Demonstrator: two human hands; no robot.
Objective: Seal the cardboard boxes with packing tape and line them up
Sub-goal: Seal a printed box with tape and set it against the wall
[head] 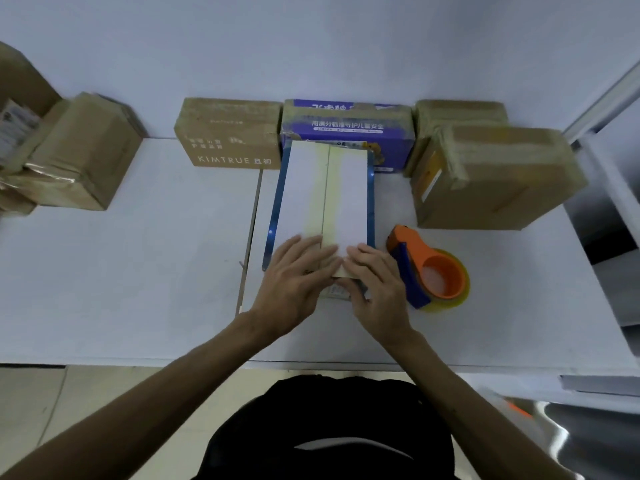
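A white-topped box with blue sides [304, 188] lies in the middle of the table, a strip of yellowish tape along its centre seam. My left hand [294, 271] presses flat on the near end of its top. My right hand [375, 282] lies on the near right corner, fingers bent over the box's front edge. An orange and blue tape dispenser [429, 268] with a clear roll sits on the table just right of my right hand. Against the back wall stand a brown KIMTRUE box [228, 133], a purple printed box [346, 129] and taped brown boxes [491, 178].
More brown boxes [76, 150] are stacked at the far left of the white table [138, 271]. A thin seam runs down the table left of the white box. The table's right edge drops off by a grey shelf [609, 202].
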